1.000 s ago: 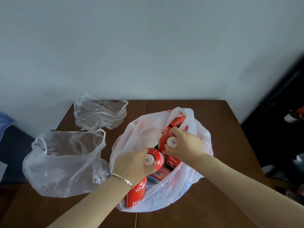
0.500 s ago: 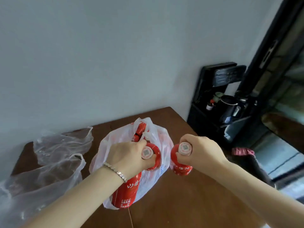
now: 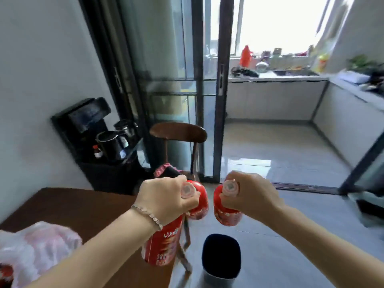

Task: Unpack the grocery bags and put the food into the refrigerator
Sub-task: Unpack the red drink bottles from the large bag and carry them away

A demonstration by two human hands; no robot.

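My left hand (image 3: 166,198) grips a red bottle (image 3: 199,202) by the neck, its pale cap showing between the fingers. Below the same wrist hangs a red labelled container (image 3: 162,246); I cannot tell whether it is a separate item. My right hand (image 3: 251,194) grips a second red bottle (image 3: 226,215) around its capped neck. Both hands are held out past the brown table's (image 3: 83,206) right edge, over the floor. The white grocery bag (image 3: 35,248) lies on the table at lower left. No refrigerator is in view.
A wooden chair (image 3: 178,133) stands just ahead beside the table. A dark round object (image 3: 221,256) sits on the floor below my hands. A black stand with kettles (image 3: 93,134) is against the left wall. Sliding glass doors (image 3: 207,90) open onto a tiled kitchen with counters.
Both bottles have been lifted out of the bag and carried right, off the table. The view has swung from the table and wall toward the glass doors and kitchen.
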